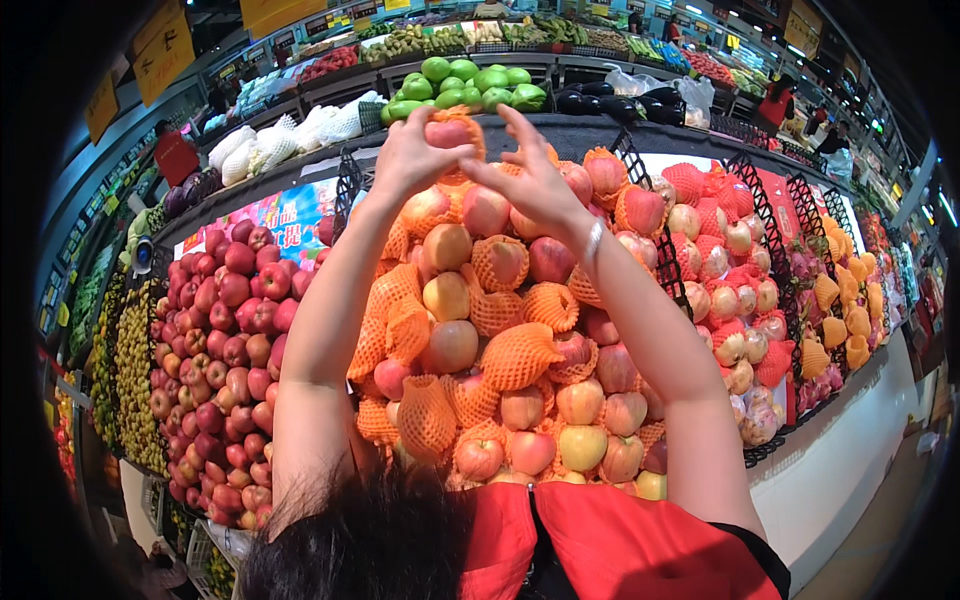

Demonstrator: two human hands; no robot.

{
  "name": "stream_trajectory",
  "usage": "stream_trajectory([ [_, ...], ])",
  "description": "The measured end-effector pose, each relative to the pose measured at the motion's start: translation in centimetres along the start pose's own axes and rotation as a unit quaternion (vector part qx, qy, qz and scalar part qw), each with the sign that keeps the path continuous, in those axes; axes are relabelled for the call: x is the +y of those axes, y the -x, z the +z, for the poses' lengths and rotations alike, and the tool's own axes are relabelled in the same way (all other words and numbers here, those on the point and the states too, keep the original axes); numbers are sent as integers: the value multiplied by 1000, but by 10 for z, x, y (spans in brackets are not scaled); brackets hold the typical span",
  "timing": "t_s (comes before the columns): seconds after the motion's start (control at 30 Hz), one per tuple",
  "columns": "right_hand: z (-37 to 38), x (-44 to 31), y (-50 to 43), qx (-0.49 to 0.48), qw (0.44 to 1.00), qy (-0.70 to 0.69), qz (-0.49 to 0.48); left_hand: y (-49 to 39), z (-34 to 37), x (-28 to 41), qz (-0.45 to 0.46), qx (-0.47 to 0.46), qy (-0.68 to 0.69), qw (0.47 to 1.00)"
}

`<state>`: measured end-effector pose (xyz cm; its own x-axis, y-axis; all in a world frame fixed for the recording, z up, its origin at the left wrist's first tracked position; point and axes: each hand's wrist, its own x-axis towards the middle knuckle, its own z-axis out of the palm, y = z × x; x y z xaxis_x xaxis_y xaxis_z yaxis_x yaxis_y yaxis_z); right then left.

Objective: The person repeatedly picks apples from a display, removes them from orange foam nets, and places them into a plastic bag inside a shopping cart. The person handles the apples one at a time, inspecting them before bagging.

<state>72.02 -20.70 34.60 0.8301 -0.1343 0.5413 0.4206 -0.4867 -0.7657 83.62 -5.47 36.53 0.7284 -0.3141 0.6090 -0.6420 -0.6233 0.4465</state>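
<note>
At the far side of the apple heap, my left hand (412,156) grips a red apple (448,133) partly wrapped in an orange foam net (475,129). Close by on the right, my right hand (534,174) has its fingers spread, with its thumb near my left thumb. I see nothing held in it. Below both hands lies a heap of apples (450,346), some bare and some in orange foam nets. Several loose or slack nets (523,352) rest among them.
Darker red apples (240,259) are heaped to the left. Black plastic lattice dividers (675,274) separate the heap from net-wrapped pomegranates (724,300) on the right. Green melons or gourds (450,84) and eggplants (600,103) stand behind. A person in red (775,103) is at the far right.
</note>
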Motion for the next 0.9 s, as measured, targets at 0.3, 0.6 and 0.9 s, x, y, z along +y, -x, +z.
stream_trajectory([
  [0.3, 35, 64, -85, 98, 896, -405, 155, -39, 7, -80, -4, -114, 273, 955],
  [0.6, 97, 109, -160, 83, 969, -171, 156, -52, 125, -185, -329, -119, -72, 934],
  [0.9, 149, 123, -196, -45, 964, 215, 151, -57, -2, -186, -156, 289, 259, 909],
])
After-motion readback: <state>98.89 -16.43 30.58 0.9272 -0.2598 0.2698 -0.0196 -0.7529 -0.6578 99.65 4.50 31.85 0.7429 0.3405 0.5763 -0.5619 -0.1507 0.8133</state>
